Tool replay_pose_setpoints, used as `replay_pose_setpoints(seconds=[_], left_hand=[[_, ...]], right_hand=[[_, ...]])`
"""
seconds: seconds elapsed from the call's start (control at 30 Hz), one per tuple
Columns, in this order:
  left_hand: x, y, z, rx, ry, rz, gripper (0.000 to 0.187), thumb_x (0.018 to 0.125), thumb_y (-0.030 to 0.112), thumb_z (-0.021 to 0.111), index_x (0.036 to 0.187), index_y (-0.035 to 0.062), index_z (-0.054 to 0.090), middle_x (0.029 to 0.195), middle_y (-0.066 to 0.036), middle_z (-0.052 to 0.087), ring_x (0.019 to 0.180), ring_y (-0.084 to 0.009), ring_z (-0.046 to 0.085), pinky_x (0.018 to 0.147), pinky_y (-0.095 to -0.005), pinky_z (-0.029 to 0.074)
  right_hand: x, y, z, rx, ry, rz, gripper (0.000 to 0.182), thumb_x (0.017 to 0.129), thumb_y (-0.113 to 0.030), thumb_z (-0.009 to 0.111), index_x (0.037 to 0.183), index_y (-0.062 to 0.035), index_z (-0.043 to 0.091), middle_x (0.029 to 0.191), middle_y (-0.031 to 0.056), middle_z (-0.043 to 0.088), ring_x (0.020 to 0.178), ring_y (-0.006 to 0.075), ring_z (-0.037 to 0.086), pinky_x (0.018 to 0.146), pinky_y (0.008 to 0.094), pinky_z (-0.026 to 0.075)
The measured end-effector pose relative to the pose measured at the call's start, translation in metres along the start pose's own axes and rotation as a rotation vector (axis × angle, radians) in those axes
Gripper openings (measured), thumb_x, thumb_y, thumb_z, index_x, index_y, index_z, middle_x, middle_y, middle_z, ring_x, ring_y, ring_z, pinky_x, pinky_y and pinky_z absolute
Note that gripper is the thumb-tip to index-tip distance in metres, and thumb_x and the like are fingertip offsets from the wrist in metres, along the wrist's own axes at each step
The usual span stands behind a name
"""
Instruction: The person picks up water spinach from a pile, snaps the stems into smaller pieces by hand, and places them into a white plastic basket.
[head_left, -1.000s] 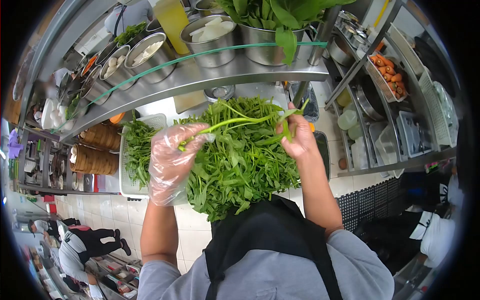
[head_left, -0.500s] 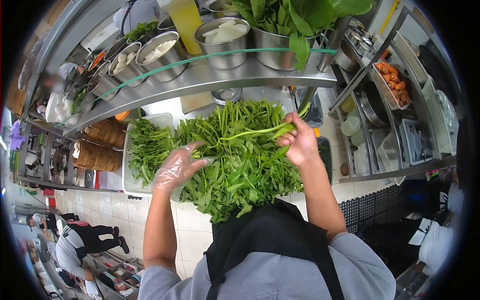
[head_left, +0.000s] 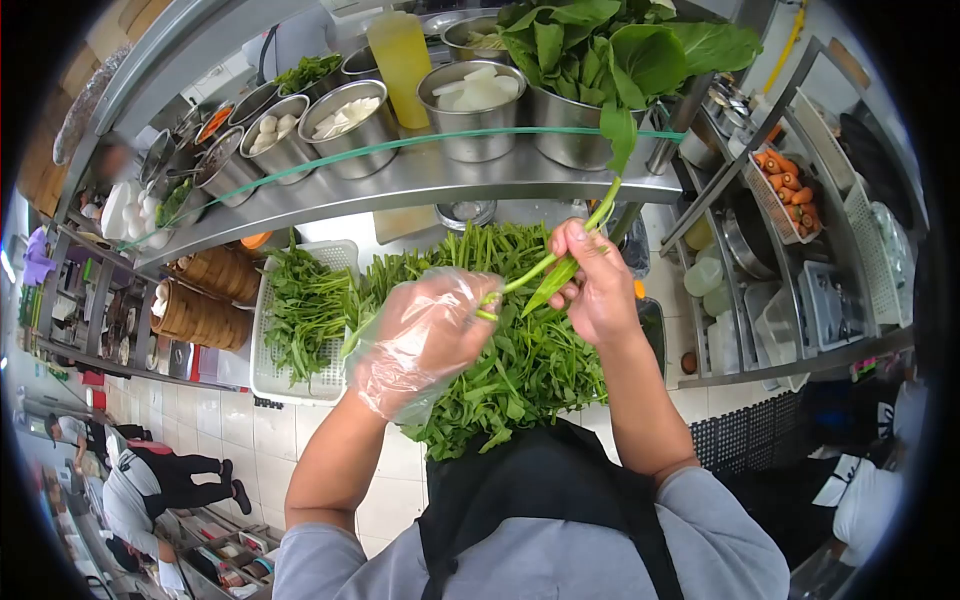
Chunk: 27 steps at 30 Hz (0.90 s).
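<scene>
My left hand (head_left: 425, 325), in a clear plastic glove, is closed on the lower end of a water spinach stem (head_left: 529, 276). My bare right hand (head_left: 600, 295) pinches the same stem farther up, with a long leaf hanging beneath the fingers. Stretched slantwise between both hands, the stem is held above a big heap of water spinach (head_left: 530, 370). Left of the heap, a white perforated basket (head_left: 300, 388) holds more of the greens (head_left: 305, 315). The gloved hand hides part of the heap.
Above the heap runs a steel shelf (head_left: 400, 209) with metal containers (head_left: 470, 125), a yellow jug (head_left: 399, 75) and large leafy greens (head_left: 600, 50). Bamboo steamers (head_left: 200, 318) stand left. At right is a rack with carrots (head_left: 787, 185). A person (head_left: 150, 490) stands lower left.
My left hand has moved right and closed on the stem's lower end. My right hand still holds the stem, which now slants more steeply.
</scene>
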<state>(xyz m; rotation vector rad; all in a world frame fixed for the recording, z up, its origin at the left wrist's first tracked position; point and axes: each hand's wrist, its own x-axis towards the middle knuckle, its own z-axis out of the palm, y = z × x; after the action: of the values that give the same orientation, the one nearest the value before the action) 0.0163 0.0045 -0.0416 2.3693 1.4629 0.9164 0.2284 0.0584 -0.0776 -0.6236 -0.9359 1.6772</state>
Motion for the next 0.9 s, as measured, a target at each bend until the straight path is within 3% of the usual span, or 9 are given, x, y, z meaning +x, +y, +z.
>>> replay_pose_setpoints(seconds=[0.23,0.3,0.33,0.47,0.6,0.7,0.77,0.83,0.9], left_hand=[[0.002,-0.011,0.008,-0.022,-0.037,0.087,0.009,0.082,0.011,0.068,0.089,0.0062,0.069,0.083,-0.011,0.069,0.069,-0.0298,0.068,0.064,-0.0419,0.055],[0.0,-0.026,0.019,-0.458,0.078,-0.461,0.006,0.082,0.013,0.066,0.085,0.0073,0.067,0.081,-0.004,0.067,0.065,-0.0189,0.061,0.059,-0.0367,0.049],[-0.003,-0.034,0.019,-0.621,0.224,-0.44,0.01,0.086,0.018,0.063,0.081,0.0094,0.065,0.079,0.001,0.061,0.068,-0.0101,0.053,0.061,-0.0289,0.044],[-0.016,-0.07,-0.021,-1.023,0.551,-0.412,0.023,0.099,0.032,0.06,0.084,0.0148,0.06,0.076,0.002,0.052,0.067,-0.0115,0.05,0.063,-0.0292,0.041],[-0.029,-0.068,-0.063,-1.055,0.624,-0.37,0.022,0.099,0.03,0.06,0.085,0.0126,0.061,0.075,0.0,0.055,0.067,-0.0122,0.051,0.065,-0.0296,0.043],[-0.034,-0.063,-0.062,-0.58,0.273,-0.442,0.03,0.102,0.038,0.058,0.091,0.0107,0.065,0.082,-0.003,0.061,0.079,-0.0155,0.06,0.074,-0.0344,0.052],[-0.044,-0.043,-0.024,-0.752,0.14,-0.726,0.042,0.103,0.047,0.057,0.09,0.0076,0.065,0.087,-0.007,0.065,0.086,-0.019,0.063,0.08,-0.0371,0.053],[-0.047,-0.075,0.03,-0.431,-0.269,-0.756,0.052,0.099,0.054,0.06,0.098,0.0028,0.068,0.099,-0.014,0.07,0.096,-0.0274,0.067,0.085,-0.0428,0.054],[-0.056,-0.073,0.067,0.033,-0.406,-0.725,0.062,0.095,0.057,0.064,0.11,-0.003,0.068,0.111,-0.024,0.071,0.106,-0.0374,0.068,0.09,-0.0478,0.052]], right_hand=[[-0.015,0.011,0.004,-0.195,-0.096,-0.048,0.035,0.109,-0.039,0.051,0.092,-0.0086,0.057,0.078,-0.0026,0.049,0.06,0.0047,0.043,0.052,0.0223,0.037],[-0.025,0.012,0.017,-0.505,-0.091,-0.237,0.032,0.109,-0.036,0.05,0.094,-0.0091,0.058,0.083,-0.003,0.052,0.064,0.0038,0.044,0.056,0.0218,0.038],[-0.029,0.023,0.021,-0.441,-0.03,-0.304,0.032,0.109,-0.035,0.049,0.094,-0.0091,0.06,0.085,-0.0034,0.053,0.066,0.0033,0.044,0.058,0.0219,0.038],[-0.033,0.014,0.01,-0.335,0.244,-0.323,0.031,0.109,-0.033,0.05,0.091,-0.0085,0.06,0.085,-0.004,0.052,0.064,0.0028,0.04,0.055,0.0217,0.032],[-0.023,0.011,-0.03,-0.345,0.212,-0.32,0.029,0.107,-0.028,0.052,0.088,-0.0071,0.058,0.074,-0.0059,0.044,0.061,0.0034,0.035,0.052,0.0244,0.025],[-0.013,0.022,-0.034,-0.381,0.222,-0.368,0.027,0.105,-0.031,0.055,0.087,-0.0112,0.055,0.076,-0.0052,0.046,0.065,0.0048,0.035,0.058,0.0244,0.031],[-0.009,0.031,-0.034,-0.393,0.238,-0.311,0.032,0.105,-0.031,0.056,0.08,-0.0112,0.054,0.072,-0.0043,0.047,0.064,0.0061,0.036,0.059,0.0271,0.032],[-0.002,0.047,-0.039,-0.414,0.157,-0.249,0.038,0.105,-0.029,0.058,0.073,-0.0105,0.054,0.062,-0.0102,0.038,0.054,0.0048,0.031,0.05,0.0276,0.026],[0.002,0.054,-0.032,-0.377,0.176,-0.231,0.041,0.103,-0.03,0.063,0.069,-0.0102,0.054,0.061,-0.0098,0.04,0.055,0.0041,0.035,0.05,0.0275,0.027]])
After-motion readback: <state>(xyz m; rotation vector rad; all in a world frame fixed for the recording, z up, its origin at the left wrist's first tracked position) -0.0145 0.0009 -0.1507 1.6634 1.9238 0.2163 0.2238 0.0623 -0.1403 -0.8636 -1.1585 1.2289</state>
